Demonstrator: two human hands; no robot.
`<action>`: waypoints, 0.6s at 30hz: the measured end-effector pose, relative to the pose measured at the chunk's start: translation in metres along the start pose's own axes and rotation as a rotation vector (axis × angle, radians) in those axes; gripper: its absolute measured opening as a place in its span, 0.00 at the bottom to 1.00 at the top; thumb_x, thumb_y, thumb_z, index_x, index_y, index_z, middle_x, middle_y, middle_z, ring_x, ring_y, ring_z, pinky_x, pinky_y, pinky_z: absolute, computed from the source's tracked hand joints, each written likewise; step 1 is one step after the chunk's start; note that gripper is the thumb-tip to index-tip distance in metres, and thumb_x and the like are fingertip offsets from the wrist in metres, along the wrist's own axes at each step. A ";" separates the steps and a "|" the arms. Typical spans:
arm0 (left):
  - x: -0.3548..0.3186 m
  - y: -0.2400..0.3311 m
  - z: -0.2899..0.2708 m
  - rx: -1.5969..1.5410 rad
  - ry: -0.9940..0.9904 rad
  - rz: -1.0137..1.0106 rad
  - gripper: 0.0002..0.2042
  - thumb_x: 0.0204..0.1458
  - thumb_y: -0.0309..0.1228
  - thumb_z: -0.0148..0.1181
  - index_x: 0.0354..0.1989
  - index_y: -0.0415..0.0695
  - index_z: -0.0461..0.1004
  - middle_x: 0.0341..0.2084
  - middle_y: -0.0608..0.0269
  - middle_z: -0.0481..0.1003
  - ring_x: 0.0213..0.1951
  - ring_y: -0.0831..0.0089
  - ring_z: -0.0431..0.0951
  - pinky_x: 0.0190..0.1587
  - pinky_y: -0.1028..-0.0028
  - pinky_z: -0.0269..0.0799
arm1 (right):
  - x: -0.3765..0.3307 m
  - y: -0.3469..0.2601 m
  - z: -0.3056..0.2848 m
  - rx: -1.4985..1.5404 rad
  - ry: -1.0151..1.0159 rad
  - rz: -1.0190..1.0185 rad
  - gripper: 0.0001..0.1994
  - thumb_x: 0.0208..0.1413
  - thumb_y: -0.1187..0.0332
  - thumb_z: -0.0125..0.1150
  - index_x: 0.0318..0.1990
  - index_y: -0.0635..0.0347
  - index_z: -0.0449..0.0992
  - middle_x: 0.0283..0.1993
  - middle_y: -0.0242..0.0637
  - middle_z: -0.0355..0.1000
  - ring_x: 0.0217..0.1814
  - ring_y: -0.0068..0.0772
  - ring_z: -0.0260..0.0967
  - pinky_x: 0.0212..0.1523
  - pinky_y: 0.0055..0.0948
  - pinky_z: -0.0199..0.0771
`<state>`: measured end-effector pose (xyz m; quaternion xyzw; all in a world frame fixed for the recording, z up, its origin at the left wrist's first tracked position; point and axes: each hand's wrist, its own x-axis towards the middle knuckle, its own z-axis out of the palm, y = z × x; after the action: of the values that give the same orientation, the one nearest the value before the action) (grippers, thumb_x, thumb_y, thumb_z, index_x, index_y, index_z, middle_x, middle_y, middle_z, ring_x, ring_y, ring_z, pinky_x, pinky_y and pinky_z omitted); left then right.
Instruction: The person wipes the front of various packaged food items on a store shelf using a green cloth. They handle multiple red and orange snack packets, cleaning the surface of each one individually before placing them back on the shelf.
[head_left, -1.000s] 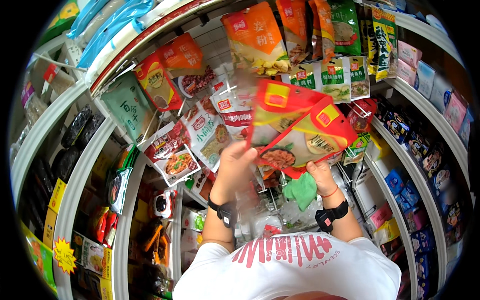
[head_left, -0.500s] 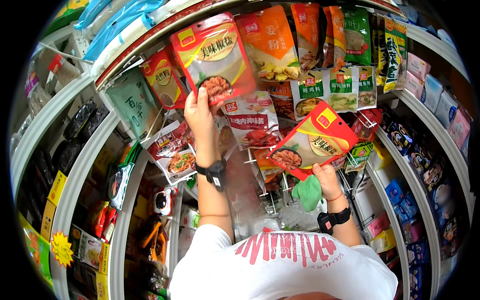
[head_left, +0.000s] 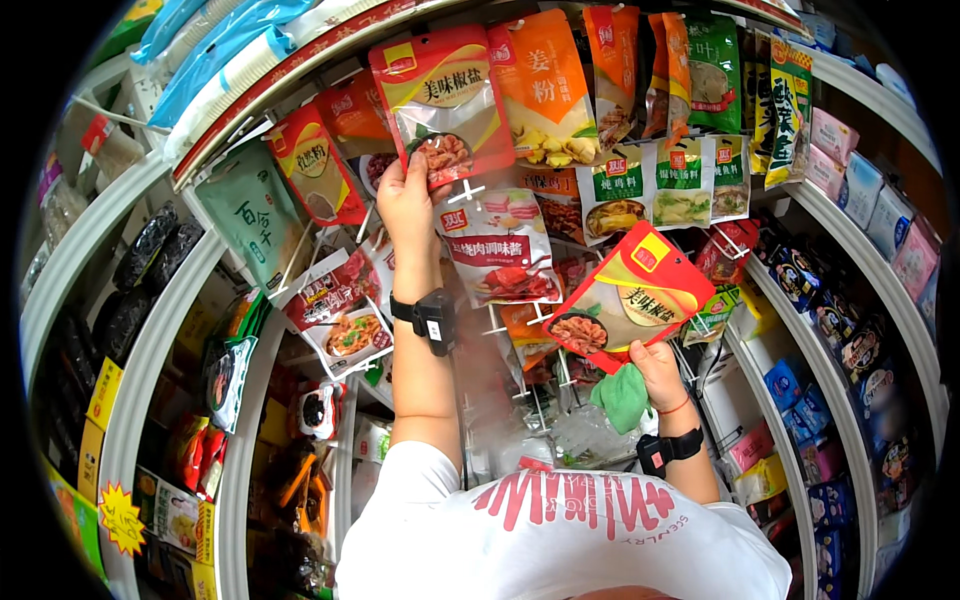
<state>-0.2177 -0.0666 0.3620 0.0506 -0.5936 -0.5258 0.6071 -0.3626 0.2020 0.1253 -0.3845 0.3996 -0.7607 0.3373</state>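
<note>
My left hand (head_left: 408,205), raised toward the top of the rack, grips the lower edge of a red and yellow seasoning pouch (head_left: 455,90) with a clear window. That pouch is upright, overlapping the left side of an orange ginger powder pouch (head_left: 545,85). Lower right, my right hand (head_left: 658,375) pinches a matching red seasoning pouch (head_left: 628,296) by its bottom corner, tilted clockwise. A green cloth (head_left: 622,400) is bunched in the same hand. Between the two hands hangs a white and red sauce packet (head_left: 500,245).
Metal hooks (head_left: 495,320) stick out from the rack. A pale green pouch (head_left: 252,215) and a red powder pouch (head_left: 315,165) hang at left; small white and green packets (head_left: 680,180) hang at right. Packed shelves curve along both sides, with blue-wrapped rolls (head_left: 225,45) above.
My left hand has shifted slightly right with its pouch, which now stands straighter. My right hand and its pouch have moved a little down and right.
</note>
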 end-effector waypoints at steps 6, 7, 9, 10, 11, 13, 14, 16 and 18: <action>-0.011 -0.002 0.003 -0.019 0.043 0.004 0.11 0.59 0.33 0.52 0.41 0.38 0.74 0.34 0.65 0.78 0.29 0.82 0.77 0.29 0.84 0.71 | -0.002 -0.002 0.002 0.011 -0.015 0.015 0.18 0.62 0.61 0.54 0.49 0.70 0.73 0.48 0.35 0.72 0.47 0.22 0.68 0.49 0.24 0.67; -0.012 -0.002 0.002 -0.029 0.040 0.004 0.11 0.59 0.33 0.52 0.41 0.38 0.73 0.33 0.65 0.78 0.30 0.82 0.77 0.30 0.84 0.72 | -0.002 -0.003 0.004 0.017 -0.017 0.020 0.18 0.62 0.61 0.53 0.49 0.70 0.73 0.49 0.35 0.72 0.47 0.22 0.68 0.50 0.24 0.67; -0.010 -0.004 -0.002 -0.040 0.029 0.041 0.11 0.59 0.33 0.52 0.41 0.37 0.73 0.33 0.64 0.78 0.31 0.80 0.77 0.32 0.83 0.73 | -0.001 0.001 0.004 0.001 -0.025 0.021 0.18 0.62 0.61 0.53 0.49 0.69 0.72 0.49 0.35 0.72 0.47 0.22 0.68 0.50 0.24 0.67; -0.007 -0.008 -0.005 -0.040 0.019 0.076 0.11 0.59 0.32 0.52 0.41 0.37 0.73 0.33 0.63 0.78 0.31 0.80 0.77 0.33 0.82 0.73 | -0.001 0.002 0.004 -0.005 -0.030 0.021 0.18 0.62 0.61 0.53 0.50 0.69 0.72 0.49 0.35 0.72 0.48 0.22 0.68 0.50 0.25 0.67; -0.004 -0.010 -0.007 -0.040 0.010 0.113 0.11 0.59 0.32 0.52 0.41 0.37 0.73 0.33 0.63 0.78 0.32 0.79 0.77 0.34 0.81 0.74 | 0.000 0.002 0.005 -0.020 -0.040 0.013 0.18 0.62 0.61 0.53 0.50 0.69 0.72 0.49 0.34 0.72 0.48 0.22 0.68 0.50 0.25 0.67; -0.004 -0.013 -0.007 -0.050 0.004 0.122 0.11 0.59 0.32 0.52 0.42 0.36 0.73 0.34 0.61 0.78 0.33 0.78 0.78 0.35 0.80 0.74 | 0.000 0.000 0.008 -0.049 -0.052 0.000 0.18 0.62 0.61 0.53 0.50 0.69 0.72 0.48 0.34 0.72 0.47 0.22 0.68 0.50 0.25 0.67; -0.003 -0.015 -0.007 -0.055 0.001 0.128 0.11 0.59 0.31 0.52 0.42 0.36 0.73 0.35 0.61 0.78 0.33 0.77 0.78 0.35 0.80 0.74 | 0.000 0.001 0.008 -0.051 -0.055 0.006 0.18 0.62 0.61 0.52 0.49 0.69 0.72 0.48 0.34 0.72 0.47 0.21 0.67 0.50 0.25 0.67; -0.002 -0.015 -0.006 -0.065 -0.006 0.127 0.11 0.59 0.32 0.52 0.42 0.36 0.73 0.35 0.61 0.77 0.33 0.77 0.78 0.35 0.79 0.75 | 0.001 0.002 0.008 -0.058 -0.068 0.015 0.19 0.63 0.60 0.52 0.49 0.70 0.72 0.48 0.34 0.72 0.47 0.21 0.67 0.50 0.24 0.66; 0.000 -0.015 -0.003 -0.076 -0.005 0.091 0.11 0.59 0.32 0.52 0.42 0.36 0.73 0.36 0.61 0.77 0.34 0.77 0.78 0.35 0.78 0.75 | 0.002 0.003 0.008 -0.059 -0.079 0.035 0.19 0.63 0.60 0.51 0.49 0.70 0.72 0.48 0.34 0.72 0.47 0.21 0.67 0.50 0.24 0.66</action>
<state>-0.2240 -0.0749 0.3515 -0.0009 -0.5763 -0.5198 0.6306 -0.3558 0.1960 0.1261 -0.4171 0.4149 -0.7269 0.3544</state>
